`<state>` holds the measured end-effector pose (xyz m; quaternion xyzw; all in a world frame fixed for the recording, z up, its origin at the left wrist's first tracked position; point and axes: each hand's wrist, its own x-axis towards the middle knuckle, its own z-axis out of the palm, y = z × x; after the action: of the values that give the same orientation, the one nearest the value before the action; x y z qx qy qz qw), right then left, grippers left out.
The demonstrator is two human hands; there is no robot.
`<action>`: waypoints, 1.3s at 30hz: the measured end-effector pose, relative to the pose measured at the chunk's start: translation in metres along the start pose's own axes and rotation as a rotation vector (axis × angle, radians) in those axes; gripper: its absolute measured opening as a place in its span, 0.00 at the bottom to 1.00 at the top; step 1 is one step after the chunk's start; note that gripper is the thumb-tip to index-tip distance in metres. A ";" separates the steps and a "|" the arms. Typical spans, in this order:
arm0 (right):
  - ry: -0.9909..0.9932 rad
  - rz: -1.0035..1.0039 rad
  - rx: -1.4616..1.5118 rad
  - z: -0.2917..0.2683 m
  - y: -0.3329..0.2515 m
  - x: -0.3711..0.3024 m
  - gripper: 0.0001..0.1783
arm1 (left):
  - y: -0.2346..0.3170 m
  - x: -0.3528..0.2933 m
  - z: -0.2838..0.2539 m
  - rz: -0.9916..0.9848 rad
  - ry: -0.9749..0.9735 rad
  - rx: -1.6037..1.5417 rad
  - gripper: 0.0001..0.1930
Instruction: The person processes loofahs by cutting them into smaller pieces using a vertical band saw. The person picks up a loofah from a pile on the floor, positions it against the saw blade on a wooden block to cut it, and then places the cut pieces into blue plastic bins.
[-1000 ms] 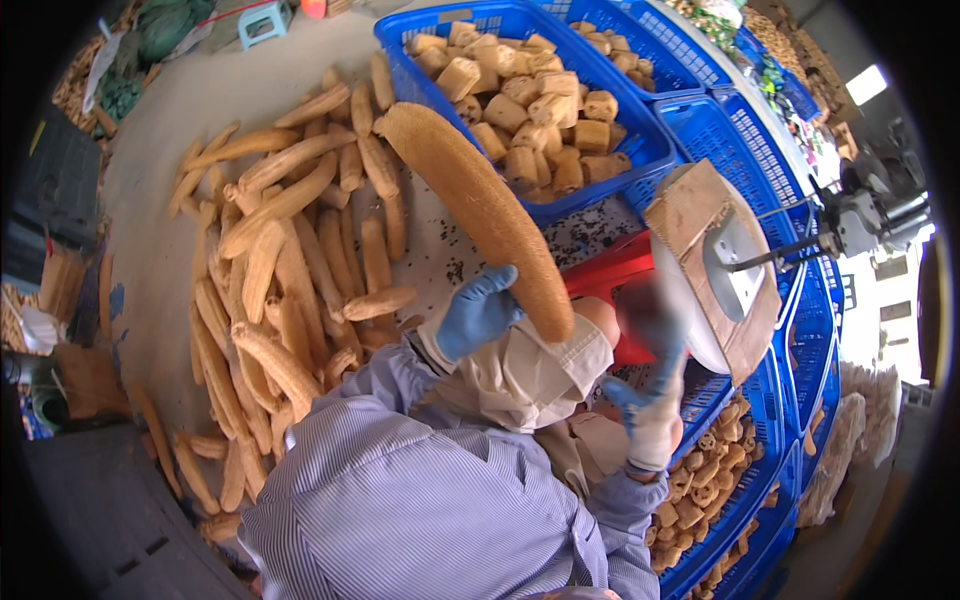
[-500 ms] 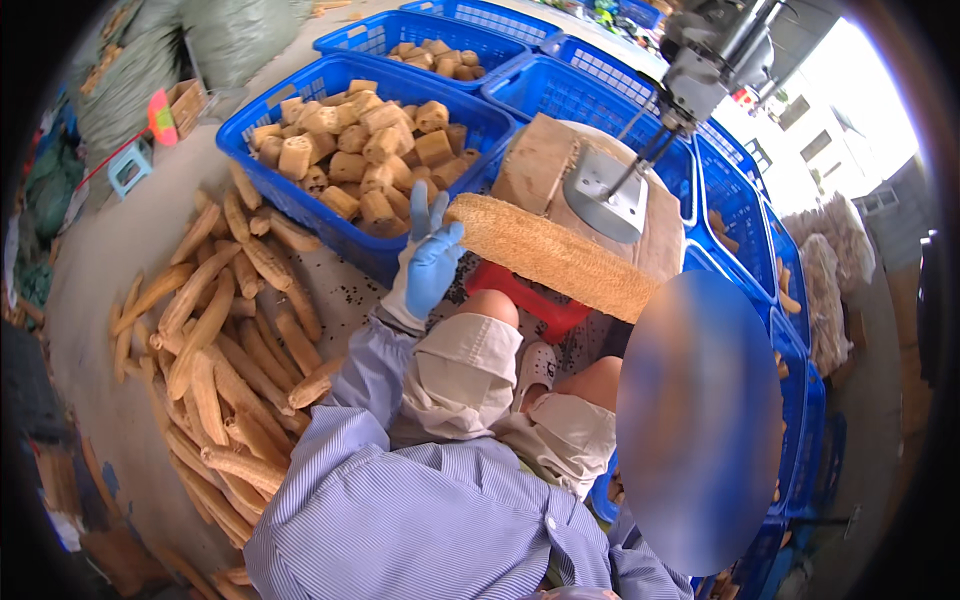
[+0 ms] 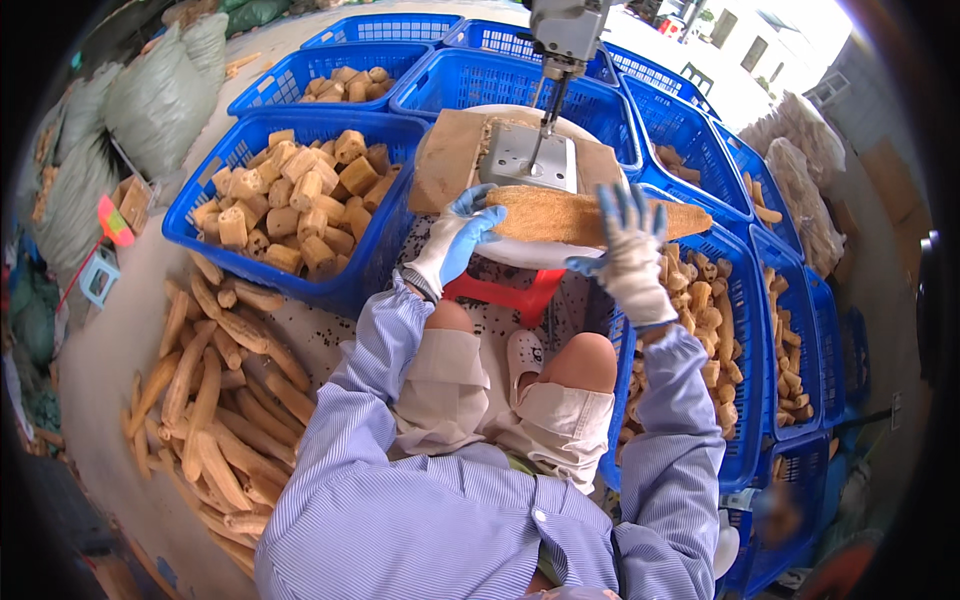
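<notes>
A long, dried tan loofah [image 3: 555,215] lies crosswise before me, at the near edge of a cardboard-topped round table. My left hand [image 3: 457,238], in a white glove with blue fingers, closes on its left end. My right hand [image 3: 632,262], gloved alike, is over its right part with the fingers stretched and spread; whether the palm presses on it is hard to tell. Just beyond the loofah is a machine's grey metal plate [image 3: 528,160], with a vertical rod [image 3: 551,100] coming down to it from the machine head [image 3: 568,28].
A blue basket [image 3: 190,235] of cut loofah pieces stands at the left, and another blue basket [image 3: 745,455] of pieces at the right. More blue baskets ring the table. Whole loofahs [image 3: 215,400] are heaped on the floor at my left. A red stool [image 3: 520,290] is under the table.
The view has shifted, and the blur covering the right side is gone, so my right hand now shows over the loofah. My left fingers, spread before, have closed on its left end.
</notes>
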<state>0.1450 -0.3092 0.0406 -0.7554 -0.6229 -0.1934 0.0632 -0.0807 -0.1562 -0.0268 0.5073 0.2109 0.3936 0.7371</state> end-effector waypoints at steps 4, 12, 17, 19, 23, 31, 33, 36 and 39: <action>-0.266 0.041 -0.151 0.007 -0.031 0.043 0.61 | -0.004 0.024 0.022 -0.076 -0.051 0.015 0.25; -0.260 0.043 -0.066 0.027 -0.004 0.080 0.50 | -0.021 0.066 0.004 0.030 0.010 0.378 0.20; -0.204 0.065 -0.057 0.035 0.001 0.089 0.51 | -0.043 0.095 0.015 0.173 0.140 0.502 0.12; -0.188 0.055 -0.048 0.039 0.008 0.092 0.50 | -0.041 0.102 0.021 0.089 0.134 0.463 0.09; -0.187 0.036 -0.050 0.039 0.010 0.103 0.48 | -0.043 0.113 0.013 0.086 0.119 0.465 0.09; -0.169 0.017 -0.039 0.049 0.016 0.122 0.43 | -0.049 0.135 0.002 0.104 0.108 0.488 0.07; -0.187 0.011 -0.065 0.051 0.019 0.130 0.47 | -0.050 0.143 0.002 0.140 0.123 0.495 0.06; -0.231 0.020 -0.052 0.055 0.028 0.139 0.45 | -0.048 0.148 0.009 0.203 0.139 0.541 0.05; -0.309 0.061 0.000 0.051 0.032 0.154 0.48 | -0.048 0.167 0.004 0.247 0.125 0.571 0.06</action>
<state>0.2102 -0.1577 0.0554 -0.7947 -0.6019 -0.0728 -0.0278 0.0402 -0.0344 -0.0547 0.6902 0.2945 0.4355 0.4972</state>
